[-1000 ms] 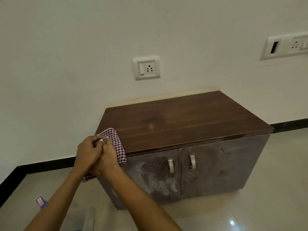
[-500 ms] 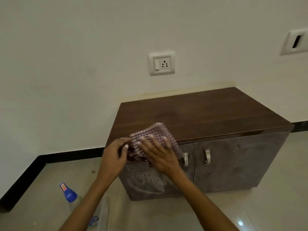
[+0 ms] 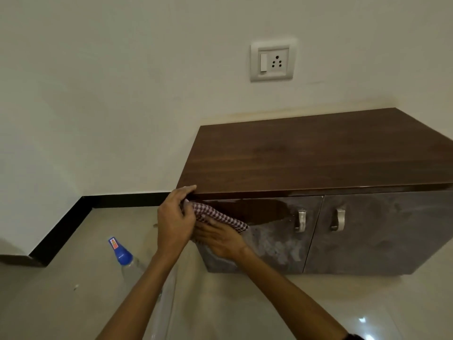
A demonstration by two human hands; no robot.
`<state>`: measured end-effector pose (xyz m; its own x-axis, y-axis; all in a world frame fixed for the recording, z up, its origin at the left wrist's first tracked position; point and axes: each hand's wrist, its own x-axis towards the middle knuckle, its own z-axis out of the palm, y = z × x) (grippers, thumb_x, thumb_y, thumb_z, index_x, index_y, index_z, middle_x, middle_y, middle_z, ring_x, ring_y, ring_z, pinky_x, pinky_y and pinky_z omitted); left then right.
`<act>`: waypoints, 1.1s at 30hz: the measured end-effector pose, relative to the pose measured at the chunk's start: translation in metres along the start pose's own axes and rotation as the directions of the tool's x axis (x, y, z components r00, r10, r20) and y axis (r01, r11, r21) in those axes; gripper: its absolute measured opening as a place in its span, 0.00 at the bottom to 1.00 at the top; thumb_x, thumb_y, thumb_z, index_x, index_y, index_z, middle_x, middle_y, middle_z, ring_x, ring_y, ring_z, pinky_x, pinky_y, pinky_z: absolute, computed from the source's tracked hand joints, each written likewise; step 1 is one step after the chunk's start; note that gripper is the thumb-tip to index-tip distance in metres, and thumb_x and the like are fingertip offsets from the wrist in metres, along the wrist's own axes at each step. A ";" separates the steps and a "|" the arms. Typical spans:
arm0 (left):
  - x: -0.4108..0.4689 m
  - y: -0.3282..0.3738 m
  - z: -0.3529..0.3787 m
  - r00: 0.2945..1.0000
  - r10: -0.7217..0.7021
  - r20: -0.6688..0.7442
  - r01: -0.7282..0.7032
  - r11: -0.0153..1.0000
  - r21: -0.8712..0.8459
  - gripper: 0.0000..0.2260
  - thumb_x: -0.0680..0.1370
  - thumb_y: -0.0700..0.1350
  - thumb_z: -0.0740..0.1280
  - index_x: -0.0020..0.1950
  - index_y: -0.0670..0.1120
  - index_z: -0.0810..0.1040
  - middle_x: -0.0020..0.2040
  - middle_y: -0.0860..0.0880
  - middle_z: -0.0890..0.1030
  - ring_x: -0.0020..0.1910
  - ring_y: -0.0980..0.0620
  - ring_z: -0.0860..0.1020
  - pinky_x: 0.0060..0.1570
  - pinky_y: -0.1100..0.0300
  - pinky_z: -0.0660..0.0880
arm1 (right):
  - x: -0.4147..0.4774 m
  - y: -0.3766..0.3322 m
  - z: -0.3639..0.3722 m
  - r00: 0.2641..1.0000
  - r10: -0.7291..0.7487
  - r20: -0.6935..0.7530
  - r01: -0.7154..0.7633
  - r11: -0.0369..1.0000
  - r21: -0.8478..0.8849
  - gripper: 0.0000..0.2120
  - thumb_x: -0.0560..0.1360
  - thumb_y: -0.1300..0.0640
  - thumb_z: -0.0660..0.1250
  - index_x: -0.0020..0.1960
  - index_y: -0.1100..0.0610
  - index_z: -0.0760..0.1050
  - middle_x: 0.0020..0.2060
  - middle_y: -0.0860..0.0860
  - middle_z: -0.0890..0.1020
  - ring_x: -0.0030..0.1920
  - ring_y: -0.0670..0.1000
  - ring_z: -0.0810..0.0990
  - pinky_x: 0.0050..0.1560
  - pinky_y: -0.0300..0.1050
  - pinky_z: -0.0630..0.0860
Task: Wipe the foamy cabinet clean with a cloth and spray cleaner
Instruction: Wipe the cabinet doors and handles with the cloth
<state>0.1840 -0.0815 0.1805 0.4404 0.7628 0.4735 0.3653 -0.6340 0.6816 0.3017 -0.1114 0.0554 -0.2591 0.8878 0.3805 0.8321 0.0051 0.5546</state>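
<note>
Lying near left on the floor, the bottle (image 3: 122,256) is out of use. The right hand (image 3: 218,239) presses the cloth (image 3: 215,217) flat-fingered on the left door (image 3: 269,231). The left hand (image 3: 175,222) curls at the cabinet (image 3: 318,155) corner, touching the cloth's end; whether it pinches, I cannot tell. Best are firm, overlapping strokes down and right, where foam (image 3: 277,246) shows below the wiped band.

A: Worn on arms?
B: Bare forearms (image 3: 137,290) down to frame edge. Dark narrow band (image 3: 353,336), poss. watch strap, round right one, mostly cut off.
A: Hands?
B: Left hand (image 3: 175,222) & right hand (image 3: 218,239) bare. Short pale nails.
</note>
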 end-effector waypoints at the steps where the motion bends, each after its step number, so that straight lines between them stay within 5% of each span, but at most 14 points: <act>1: -0.001 0.000 0.000 1.000 0.001 -0.006 -0.001 1.000 0.003 0.15 0.76 0.32 0.59 0.60 0.42 0.77 0.59 0.44 0.79 0.56 0.55 0.73 0.60 0.61 0.69 | -0.007 -0.002 0.002 0.999 -0.029 0.019 0.029 0.999 -0.027 0.31 0.71 0.45 0.58 0.72 0.50 0.55 0.71 0.42 0.63 0.72 0.42 0.60 0.74 0.49 0.37; 4: -0.004 -0.003 -0.005 0.999 -0.007 -0.052 0.006 1.000 -0.017 0.16 0.76 0.32 0.59 0.60 0.42 0.77 0.59 0.44 0.79 0.56 0.56 0.73 0.59 0.62 0.69 | -0.039 -0.006 0.015 0.985 0.098 -0.144 -0.097 0.995 0.019 0.35 0.75 0.50 0.57 0.76 0.54 0.44 0.76 0.49 0.42 0.76 0.47 0.44 0.74 0.48 0.36; 8: -0.003 -0.012 -0.010 0.992 -0.079 -0.099 0.072 0.995 -0.063 0.16 0.75 0.32 0.60 0.59 0.43 0.77 0.58 0.45 0.79 0.55 0.57 0.73 0.57 0.64 0.69 | -0.040 0.008 -0.001 0.890 0.395 -0.227 -0.371 0.918 0.143 0.27 0.78 0.51 0.53 0.75 0.48 0.52 0.76 0.44 0.45 0.75 0.43 0.46 0.74 0.49 0.38; 11: 0.000 -0.014 -0.009 0.991 -0.094 -0.095 0.085 0.992 -0.097 0.15 0.75 0.32 0.61 0.59 0.42 0.78 0.56 0.44 0.81 0.52 0.57 0.75 0.55 0.65 0.71 | 0.010 0.004 -0.009 0.944 0.247 -0.220 -0.240 0.969 0.059 0.33 0.73 0.52 0.59 0.76 0.53 0.52 0.76 0.48 0.53 0.76 0.47 0.44 0.74 0.51 0.34; 14: 0.006 -0.020 -0.013 0.969 -0.211 -0.129 0.194 0.972 -0.130 0.15 0.76 0.34 0.61 0.63 0.41 0.75 0.50 0.46 0.82 0.46 0.57 0.76 0.47 0.70 0.72 | 0.044 -0.006 -0.013 0.996 0.007 -0.094 -0.018 0.993 -0.121 0.25 0.73 0.45 0.59 0.69 0.47 0.68 0.68 0.40 0.70 0.71 0.42 0.62 0.73 0.53 0.32; 16: 0.006 -0.022 -0.014 0.966 -0.238 -0.103 0.223 0.965 -0.141 0.16 0.76 0.34 0.61 0.64 0.40 0.74 0.56 0.42 0.80 0.51 0.56 0.75 0.51 0.66 0.71 | 0.039 -0.005 -0.009 0.997 -0.006 -0.074 -0.007 0.985 -0.173 0.23 0.73 0.44 0.57 0.68 0.45 0.67 0.69 0.39 0.68 0.70 0.40 0.64 0.72 0.53 0.33; 18: 0.005 -0.021 -0.012 0.975 -0.217 -0.043 0.207 0.965 -0.161 0.17 0.76 0.33 0.61 0.64 0.41 0.73 0.61 0.42 0.78 0.56 0.56 0.74 0.54 0.66 0.69 | 0.020 0.005 -0.008 0.978 0.051 -0.203 -0.075 0.991 -0.112 0.25 0.73 0.48 0.57 0.70 0.48 0.65 0.72 0.44 0.61 0.74 0.43 0.56 0.74 0.50 0.33; 20: 0.003 -0.021 -0.010 0.978 -0.205 -0.022 0.199 0.967 -0.160 0.18 0.76 0.34 0.61 0.65 0.42 0.72 0.63 0.45 0.77 0.58 0.58 0.72 0.52 0.75 0.68 | -0.005 0.012 -0.005 0.908 0.243 -0.341 -0.235 0.970 0.064 0.28 0.74 0.52 0.57 0.74 0.51 0.58 0.75 0.47 0.49 0.75 0.45 0.47 0.75 0.47 0.37; 22: 0.000 -0.021 -0.008 0.977 -0.212 -0.039 0.203 0.967 -0.153 0.19 0.76 0.34 0.61 0.66 0.43 0.71 0.64 0.46 0.75 0.59 0.60 0.70 0.48 0.83 0.64 | -0.028 0.012 -0.009 0.833 0.415 -0.366 -0.394 0.909 0.134 0.32 0.74 0.52 0.58 0.76 0.50 0.51 0.76 0.44 0.46 0.75 0.42 0.47 0.75 0.47 0.41; 24: -0.003 -0.021 -0.005 0.976 -0.213 -0.036 0.203 0.962 -0.182 0.20 0.76 0.34 0.61 0.68 0.44 0.69 0.66 0.46 0.74 0.61 0.58 0.71 0.55 0.75 0.67 | -0.029 0.009 -0.013 0.810 0.483 -0.333 -0.453 0.876 0.168 0.35 0.73 0.52 0.59 0.76 0.50 0.49 0.76 0.44 0.46 0.75 0.42 0.47 0.74 0.48 0.40; 28: -0.003 -0.024 -0.003 0.970 -0.238 -0.051 0.219 0.946 -0.239 0.19 0.76 0.34 0.61 0.66 0.43 0.71 0.65 0.42 0.75 0.62 0.51 0.74 0.63 0.58 0.70 | 0.014 0.001 -0.014 0.913 0.275 -0.300 -0.253 0.961 0.109 0.36 0.73 0.54 0.58 0.76 0.56 0.43 0.76 0.51 0.42 0.75 0.48 0.38 0.74 0.49 0.35; 30: 0.001 -0.026 -0.004 0.957 -0.280 -0.080 0.252 0.934 -0.255 0.17 0.77 0.35 0.60 0.65 0.43 0.72 0.65 0.39 0.74 0.64 0.44 0.73 0.64 0.50 0.71 | 0.031 0.002 -0.016 0.942 0.176 -0.286 -0.185 0.983 -0.005 0.32 0.74 0.53 0.51 0.73 0.59 0.41 0.76 0.51 0.54 0.75 0.53 0.38 0.74 0.50 0.33; 31: 0.002 -0.027 -0.004 0.952 -0.295 -0.087 0.265 0.929 -0.257 0.17 0.77 0.36 0.59 0.65 0.42 0.72 0.66 0.39 0.73 0.66 0.43 0.71 0.64 0.51 0.70 | 0.033 0.003 -0.015 0.945 0.155 -0.289 -0.176 0.983 -0.047 0.33 0.74 0.52 0.49 0.73 0.60 0.39 0.75 0.50 0.56 0.75 0.53 0.38 0.73 0.51 0.32; 33: 0.002 -0.025 -0.002 0.955 -0.285 -0.078 0.258 0.933 -0.250 0.16 0.77 0.36 0.59 0.65 0.42 0.72 0.68 0.40 0.72 0.69 0.47 0.67 0.62 0.60 0.66 | 0.022 0.007 -0.016 0.936 0.184 -0.300 -0.210 0.976 -0.057 0.37 0.75 0.50 0.53 0.74 0.59 0.35 0.76 0.53 0.43 0.75 0.51 0.35 0.73 0.50 0.31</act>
<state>0.1741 -0.0642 0.1656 0.2526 0.9194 0.3014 0.2495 -0.3629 0.8978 0.2943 -0.0988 0.0797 -0.2369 0.6939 0.6800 0.8386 -0.2074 0.5037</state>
